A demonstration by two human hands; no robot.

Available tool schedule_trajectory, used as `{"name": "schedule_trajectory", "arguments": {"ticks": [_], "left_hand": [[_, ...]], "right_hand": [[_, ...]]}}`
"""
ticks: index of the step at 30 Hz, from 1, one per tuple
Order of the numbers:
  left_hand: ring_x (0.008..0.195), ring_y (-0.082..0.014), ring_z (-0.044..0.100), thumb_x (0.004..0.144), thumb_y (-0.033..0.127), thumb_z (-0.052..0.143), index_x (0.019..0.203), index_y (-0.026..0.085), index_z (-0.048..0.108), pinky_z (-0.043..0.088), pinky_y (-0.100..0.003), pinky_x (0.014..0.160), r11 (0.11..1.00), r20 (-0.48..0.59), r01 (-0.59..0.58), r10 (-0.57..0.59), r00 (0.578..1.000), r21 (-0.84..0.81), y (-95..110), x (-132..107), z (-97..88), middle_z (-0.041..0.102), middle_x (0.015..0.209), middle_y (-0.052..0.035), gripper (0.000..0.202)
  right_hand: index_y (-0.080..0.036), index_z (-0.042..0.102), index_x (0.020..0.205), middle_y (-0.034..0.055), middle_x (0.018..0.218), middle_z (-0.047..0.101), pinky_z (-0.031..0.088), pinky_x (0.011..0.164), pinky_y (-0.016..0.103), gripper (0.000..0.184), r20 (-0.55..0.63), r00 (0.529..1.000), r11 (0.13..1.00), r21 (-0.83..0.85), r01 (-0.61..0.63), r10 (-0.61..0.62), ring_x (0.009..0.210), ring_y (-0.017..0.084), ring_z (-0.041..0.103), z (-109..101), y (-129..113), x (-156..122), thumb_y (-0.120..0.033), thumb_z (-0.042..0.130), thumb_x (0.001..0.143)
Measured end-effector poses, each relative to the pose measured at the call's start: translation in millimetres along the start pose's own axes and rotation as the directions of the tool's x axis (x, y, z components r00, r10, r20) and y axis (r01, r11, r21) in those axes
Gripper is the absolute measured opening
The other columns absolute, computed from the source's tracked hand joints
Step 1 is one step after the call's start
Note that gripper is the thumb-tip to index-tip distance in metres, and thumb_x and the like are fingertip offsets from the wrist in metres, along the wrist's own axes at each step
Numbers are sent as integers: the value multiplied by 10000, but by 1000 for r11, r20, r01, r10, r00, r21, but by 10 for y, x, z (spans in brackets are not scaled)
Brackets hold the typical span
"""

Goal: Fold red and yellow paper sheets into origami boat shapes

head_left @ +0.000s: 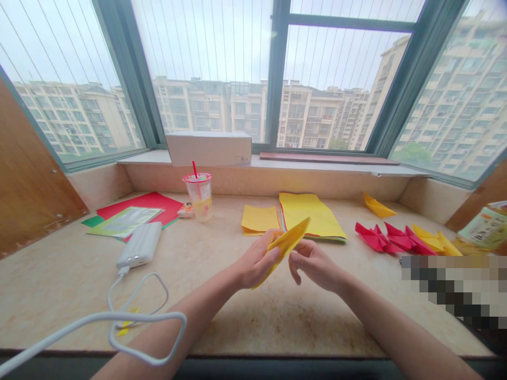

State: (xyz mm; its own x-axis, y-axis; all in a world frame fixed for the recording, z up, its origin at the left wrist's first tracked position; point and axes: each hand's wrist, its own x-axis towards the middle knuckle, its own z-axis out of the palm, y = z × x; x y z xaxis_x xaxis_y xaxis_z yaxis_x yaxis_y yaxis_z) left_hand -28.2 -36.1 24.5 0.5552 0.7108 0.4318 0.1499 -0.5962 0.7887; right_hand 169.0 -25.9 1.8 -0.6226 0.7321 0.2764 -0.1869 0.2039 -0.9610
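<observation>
My left hand (257,261) is closed around a folded yellow paper (288,240), held above the stone counter (277,316). My right hand (312,264) pinches the same paper's lower edge with thumb and fingertips. Just behind the hands lies a stack of yellow sheets (312,216) over other colours, with a smaller yellow sheet (259,219) to its left. To the right lie folded red paper shapes (380,237) and folded yellow shapes (433,240); another yellow folded shape (378,207) lies farther back.
A plastic cup with a red straw (199,195) stands left of the sheets. A white power bank (140,244) with a looping white cable (150,316) lies at the left. Red and green sheets (142,211) lie behind it. A white box (208,149) sits on the windowsill.
</observation>
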Motion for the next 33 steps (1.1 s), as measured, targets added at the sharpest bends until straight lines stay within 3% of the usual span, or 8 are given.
{"name": "schedule_trajectory", "arguments": {"ticks": [4, 7, 12, 15, 18, 21, 27, 33], "left_hand": [[1077, -269, 558, 958, 569, 338, 1263, 197, 498, 423, -415, 962, 1000, -2, -5, 5, 1000, 10, -41, -8, -9, 593, 1185, -107, 508], [1042, -261, 568, 967, 562, 323, 1241, 191, 505, 428, -409, 941, 1000, -10, -7, 7, 1000, 19, -68, -8, -28, 604, 1142, -111, 496], [974, -251, 596, 931, 574, 443, 1280, 169, 465, 461, -388, 879, 1000, -5, -26, 26, 1000, -3, -82, -12, -53, 625, 1102, -121, 534], [1051, -258, 590, 903, 533, 542, 1307, 187, 452, 466, -383, 902, 997, -147, -71, 75, 986, 30, -99, 6, -61, 607, 1180, -139, 539], [1039, -224, 595, 914, 447, 572, 1224, 202, 541, 485, -344, 870, 985, -374, -96, 144, 916, 144, -125, 46, -106, 601, 1166, -119, 396], [901, -169, 612, 923, 352, 587, 1044, 198, 669, 496, -285, 776, 959, -465, -70, 196, 863, 273, -142, 77, -167, 634, 1015, -70, 212], [798, -161, 624, 902, 246, 629, 947, 195, 761, 501, -274, 718, 904, -428, -148, 328, 842, 402, -151, 65, -178, 702, 844, -56, 149], [709, -144, 647, 897, 244, 636, 948, 184, 774, 509, -251, 656, 930, -395, -178, 303, 867, 322, -129, 34, -166, 733, 812, -58, 159]], "right_hand": [[-172, 690, 1072, -31, 670, 572, 350, 442, 209, 428, 78, 996, 998, 57, -37, 32, 430, 54, 413, 1, 10, -24, -523, 686, 827], [-188, 684, 996, -62, 620, 481, 337, 459, 205, 317, 73, 993, 992, 79, -98, 92, 473, 62, 372, 1, -8, -42, -444, 727, 815], [-189, 655, 968, -79, 632, 347, 172, 455, 215, 257, 143, 968, 975, 53, -217, 208, 520, 62, 232, -31, -81, -54, -383, 738, 822], [-179, 629, 950, -76, 648, 345, 143, 460, 230, 243, 135, 966, 973, 30, -227, 221, 525, 60, 213, -50, -122, -47, -384, 710, 848], [-188, 562, 861, -77, 678, 358, 137, 454, 230, 229, 82, 978, 973, 119, -198, 189, 513, 47, 222, -58, -144, -40, -339, 732, 833], [-201, 509, 837, -81, 703, 369, 137, 443, 226, 254, 72, 987, 966, 206, -154, 142, 497, 36, 237, -63, -153, -42, -299, 743, 824], [-196, 524, 840, -86, 683, 372, 161, 430, 217, 225, 96, 986, 965, 214, -154, 136, 488, 36, 254, -59, -153, -57, -292, 728, 837], [-186, 506, 755, -81, 629, 419, 273, 459, 209, 273, 286, 947, 973, 131, -192, 148, 484, 43, 360, -56, -124, -68, -353, 692, 865]]}}
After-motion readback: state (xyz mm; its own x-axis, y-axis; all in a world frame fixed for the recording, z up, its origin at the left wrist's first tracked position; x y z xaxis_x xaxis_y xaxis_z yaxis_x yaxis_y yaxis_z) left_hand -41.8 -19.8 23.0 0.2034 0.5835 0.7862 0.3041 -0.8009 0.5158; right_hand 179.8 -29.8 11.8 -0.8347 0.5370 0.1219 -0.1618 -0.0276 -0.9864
